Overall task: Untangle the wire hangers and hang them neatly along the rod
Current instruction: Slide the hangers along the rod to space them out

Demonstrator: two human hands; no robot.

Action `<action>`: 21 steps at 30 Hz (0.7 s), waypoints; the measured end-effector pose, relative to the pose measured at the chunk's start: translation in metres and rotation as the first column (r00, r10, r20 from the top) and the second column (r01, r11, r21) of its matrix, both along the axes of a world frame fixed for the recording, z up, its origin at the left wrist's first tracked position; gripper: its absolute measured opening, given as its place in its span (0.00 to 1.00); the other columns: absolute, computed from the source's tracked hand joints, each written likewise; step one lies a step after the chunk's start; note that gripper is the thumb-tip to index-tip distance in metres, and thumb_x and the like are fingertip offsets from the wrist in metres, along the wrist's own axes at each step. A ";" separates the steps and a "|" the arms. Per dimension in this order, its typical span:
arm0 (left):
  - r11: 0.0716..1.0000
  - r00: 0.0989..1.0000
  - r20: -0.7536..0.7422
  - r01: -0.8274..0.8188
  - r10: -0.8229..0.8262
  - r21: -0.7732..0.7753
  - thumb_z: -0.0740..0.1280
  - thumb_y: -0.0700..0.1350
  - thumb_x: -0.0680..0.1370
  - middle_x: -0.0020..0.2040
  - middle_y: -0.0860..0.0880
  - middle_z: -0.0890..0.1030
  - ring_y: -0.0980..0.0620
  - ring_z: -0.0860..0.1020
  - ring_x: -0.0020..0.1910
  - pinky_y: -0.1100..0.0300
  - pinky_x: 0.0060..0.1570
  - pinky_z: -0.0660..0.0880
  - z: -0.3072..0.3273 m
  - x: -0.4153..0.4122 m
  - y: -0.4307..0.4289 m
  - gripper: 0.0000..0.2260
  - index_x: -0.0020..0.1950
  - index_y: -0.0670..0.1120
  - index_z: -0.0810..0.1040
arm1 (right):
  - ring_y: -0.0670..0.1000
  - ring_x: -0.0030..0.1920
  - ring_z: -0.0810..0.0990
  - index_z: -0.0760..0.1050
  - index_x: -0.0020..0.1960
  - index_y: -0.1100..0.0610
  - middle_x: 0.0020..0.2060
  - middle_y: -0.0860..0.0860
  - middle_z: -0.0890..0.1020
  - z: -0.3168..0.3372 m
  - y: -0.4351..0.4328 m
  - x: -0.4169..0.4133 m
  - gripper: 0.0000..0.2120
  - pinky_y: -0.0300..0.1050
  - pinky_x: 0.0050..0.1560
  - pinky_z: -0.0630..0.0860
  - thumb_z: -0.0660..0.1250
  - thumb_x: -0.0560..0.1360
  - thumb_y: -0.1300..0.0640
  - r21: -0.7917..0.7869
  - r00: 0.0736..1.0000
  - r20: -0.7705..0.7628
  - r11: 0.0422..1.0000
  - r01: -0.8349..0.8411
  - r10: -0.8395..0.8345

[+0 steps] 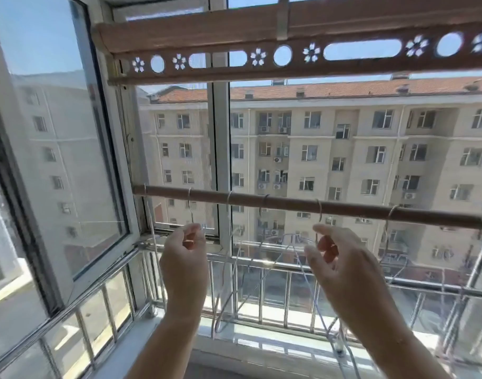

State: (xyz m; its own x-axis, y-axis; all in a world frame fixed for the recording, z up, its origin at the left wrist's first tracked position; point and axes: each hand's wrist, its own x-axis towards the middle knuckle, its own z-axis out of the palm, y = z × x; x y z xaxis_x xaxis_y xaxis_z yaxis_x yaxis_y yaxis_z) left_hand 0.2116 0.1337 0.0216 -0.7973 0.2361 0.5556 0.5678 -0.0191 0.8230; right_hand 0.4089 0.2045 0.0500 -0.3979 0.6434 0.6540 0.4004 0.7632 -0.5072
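A brown rod (289, 203) runs across the window at mid height. Several thin white wire hangers hang from it by their hooks, spaced along its length; one hook (319, 209) sits near the middle, another (189, 199) further left. My left hand (185, 258) is raised just below the rod with thumb and fingers pinched around the neck of the left hanger. My right hand (341, 266) is up under the middle hook, fingers curled around that hanger's neck. The hanger bodies (264, 265) droop between and below my hands, some wires crossing.
An open window sash (67, 160) swings inward at the left. A brown perforated rack (261, 56) hangs overhead. Metal railing bars (261, 296) and a white sill (261, 343) lie below the hangers. Apartment buildings stand beyond the glass.
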 end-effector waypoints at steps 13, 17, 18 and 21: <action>0.893 0.945 0.051 0.321 -0.322 -0.315 0.66 0.48 0.77 0.46 0.51 0.78 0.55 0.77 0.43 0.70 0.37 0.70 0.002 -0.095 -0.003 0.13 0.58 0.43 0.75 | 0.47 0.41 0.74 0.67 0.49 0.56 0.44 0.49 0.73 -0.033 -0.014 -0.121 0.13 0.34 0.37 0.67 0.68 0.72 0.51 -0.203 0.960 0.061 0.938 0.281 -0.274; 0.846 0.906 0.059 0.414 -0.420 -0.335 0.66 0.47 0.76 0.43 0.49 0.82 0.49 0.81 0.43 0.52 0.48 0.79 0.003 -0.107 0.002 0.09 0.53 0.44 0.80 | 0.50 0.37 0.76 0.62 0.48 0.56 0.39 0.51 0.74 -0.048 -0.010 -0.128 0.14 0.42 0.38 0.74 0.68 0.73 0.57 -0.253 0.933 0.033 0.900 0.355 -0.358; 0.843 0.899 0.057 0.428 -0.435 -0.325 0.67 0.47 0.76 0.43 0.48 0.83 0.50 0.81 0.42 0.51 0.48 0.80 0.002 -0.108 0.003 0.09 0.53 0.44 0.80 | 0.51 0.35 0.77 0.61 0.48 0.55 0.36 0.50 0.73 -0.051 -0.009 -0.128 0.13 0.45 0.38 0.76 0.66 0.74 0.60 -0.263 0.932 0.008 0.898 0.353 -0.364; 0.842 0.881 0.036 0.463 -0.472 -0.278 0.67 0.46 0.76 0.42 0.48 0.83 0.52 0.81 0.40 0.59 0.42 0.78 0.002 -0.107 0.008 0.08 0.52 0.44 0.81 | 0.53 0.34 0.78 0.61 0.47 0.56 0.31 0.46 0.71 -0.055 -0.005 -0.125 0.09 0.46 0.37 0.78 0.61 0.76 0.64 -0.240 0.925 -0.065 0.906 0.350 -0.375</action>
